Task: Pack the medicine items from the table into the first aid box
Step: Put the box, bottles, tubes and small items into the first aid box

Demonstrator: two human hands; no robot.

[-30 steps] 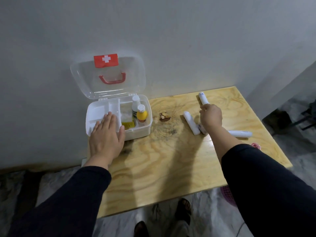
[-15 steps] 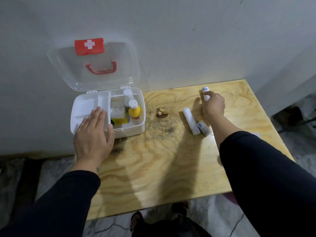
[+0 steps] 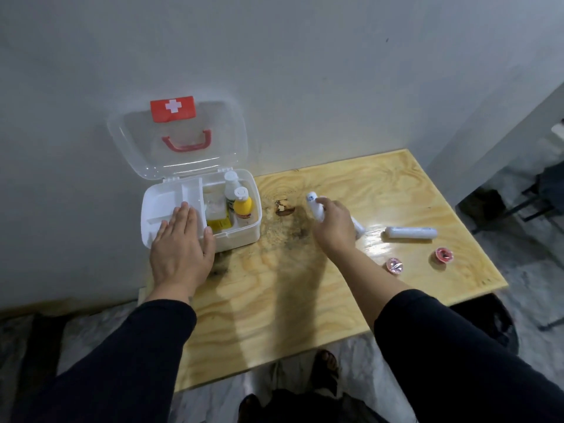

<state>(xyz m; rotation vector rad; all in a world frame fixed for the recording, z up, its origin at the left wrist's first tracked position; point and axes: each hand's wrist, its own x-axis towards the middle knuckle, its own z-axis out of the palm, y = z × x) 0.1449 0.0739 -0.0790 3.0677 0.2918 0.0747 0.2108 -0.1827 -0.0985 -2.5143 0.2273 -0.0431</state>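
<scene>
The white first aid box [image 3: 244,232] stands open at the table's left, its clear lid [image 3: 180,138] leaning on the wall. Inside stand a yellow bottle [image 3: 242,206] and a white bottle [image 3: 231,181], beside a yellow packet [image 3: 218,223]. My left hand [image 3: 180,242] lies flat on the box's front left rim, fingers spread. My right hand [image 3: 332,222] grips a white tube [image 3: 314,206], lifted above the table right of the box. Another white tube [image 3: 358,228] peeks out behind that hand. A third white tube [image 3: 410,232] lies further right. Two pink tape rolls [image 3: 394,265] [image 3: 442,254] sit near the right edge.
The plywood table [image 3: 274,300] has a dark knot [image 3: 283,207] between the box and my right hand. A grey wall runs behind the table. My feet [image 3: 326,366] show below the front edge. Dark furniture [image 3: 546,190] stands on the floor to the right.
My right hand has closed on a white tube at the back of the table and carried it left toward the box. My left hand stays on the box.
</scene>
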